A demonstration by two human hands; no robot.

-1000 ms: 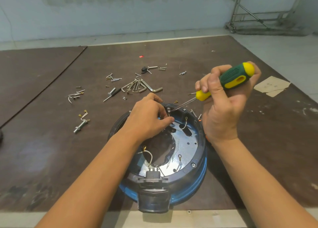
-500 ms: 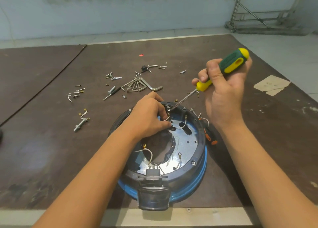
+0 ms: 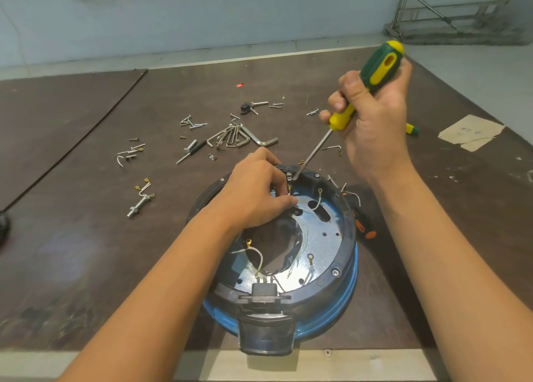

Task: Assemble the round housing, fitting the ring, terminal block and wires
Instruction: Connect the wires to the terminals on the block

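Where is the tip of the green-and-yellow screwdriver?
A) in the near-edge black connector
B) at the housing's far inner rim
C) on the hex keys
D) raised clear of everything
B: gripped by the right hand, the screwdriver slants down to the far rim of the housing, beside the left hand.

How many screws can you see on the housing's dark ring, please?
3 screws: far left, far right by the screwdriver, near right. The left hand and forearm may hide others.
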